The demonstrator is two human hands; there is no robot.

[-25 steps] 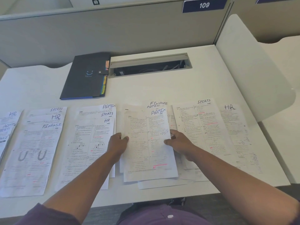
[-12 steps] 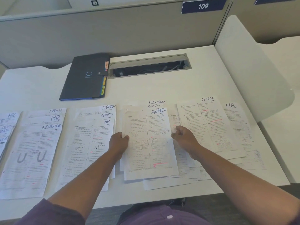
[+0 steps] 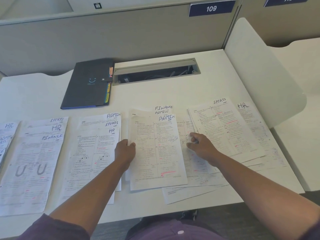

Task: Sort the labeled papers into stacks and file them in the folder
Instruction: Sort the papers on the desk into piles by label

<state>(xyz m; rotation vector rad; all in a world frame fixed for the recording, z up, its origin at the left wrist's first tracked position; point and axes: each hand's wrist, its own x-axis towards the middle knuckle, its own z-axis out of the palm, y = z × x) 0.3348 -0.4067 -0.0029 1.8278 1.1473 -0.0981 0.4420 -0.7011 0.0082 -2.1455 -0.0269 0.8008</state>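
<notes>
Labelled papers lie in overlapping piles along the near half of the white desk. My left hand grips the left edge of the middle pile, whose top sheet reads ADMIN. My right hand pinches the lower left edge of the SPORTS sheet, which lies skewed on the right pile over an HR sheet. Left of centre sits a pile topped HR, then one topped FINANCE. The dark folder with coloured tabs lies shut at the back left.
An open cable tray is cut into the desk behind the papers. A grey partition closes the back and a white divider panel the right side. More sheets run off the left edge. Some papers overhang the desk's near edge.
My right hand has left the ADMIN sheet's right edge, moved right and taken hold of the SPORTS sheet, which has shifted up and to the right. My left hand has stayed put.
</notes>
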